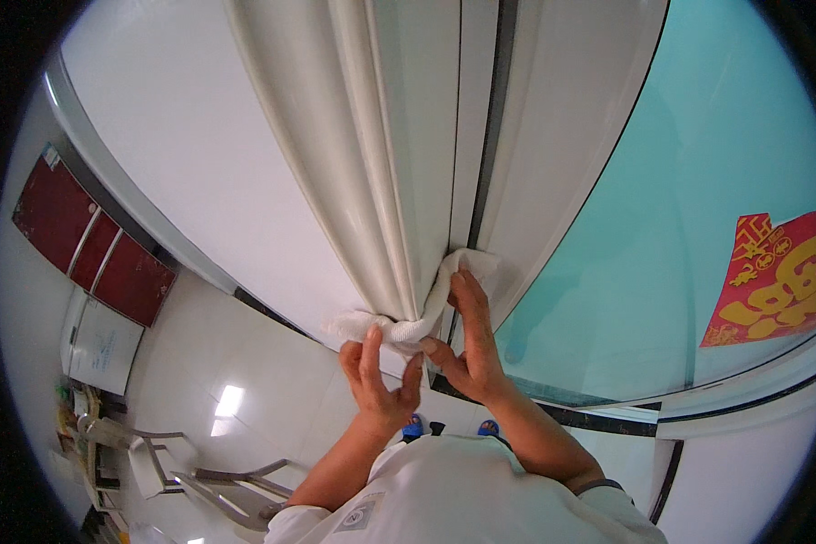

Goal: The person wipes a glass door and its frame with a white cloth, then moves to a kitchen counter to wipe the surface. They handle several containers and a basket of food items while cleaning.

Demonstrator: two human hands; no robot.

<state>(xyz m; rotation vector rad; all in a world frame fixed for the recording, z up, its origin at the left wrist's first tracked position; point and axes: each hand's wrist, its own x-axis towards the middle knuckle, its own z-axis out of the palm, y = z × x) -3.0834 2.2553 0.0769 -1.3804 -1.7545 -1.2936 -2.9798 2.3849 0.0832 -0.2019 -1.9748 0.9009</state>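
A white cloth (402,331) is wrapped across the cream moulded door frame (353,170) and reaches over to the frame's inner side on the right. My left hand (383,393) presses the cloth's left part against the moulding with its fingertips. With bent fingers, my right hand (474,350) holds the cloth's right end in the corner beside a dark vertical strip (493,129). Both thumbs are close together below the middle of the cloth. Part of the frame's edge is hidden beneath the fabric.
At right stands a teal glass panel (598,272) bearing a red and gold paper decoration (768,285). A white wall (197,156) lies left. Beyond it are a dark red cabinet (95,231), a white appliance (105,343) and chairs (238,489) on a glossy tiled floor (272,401).
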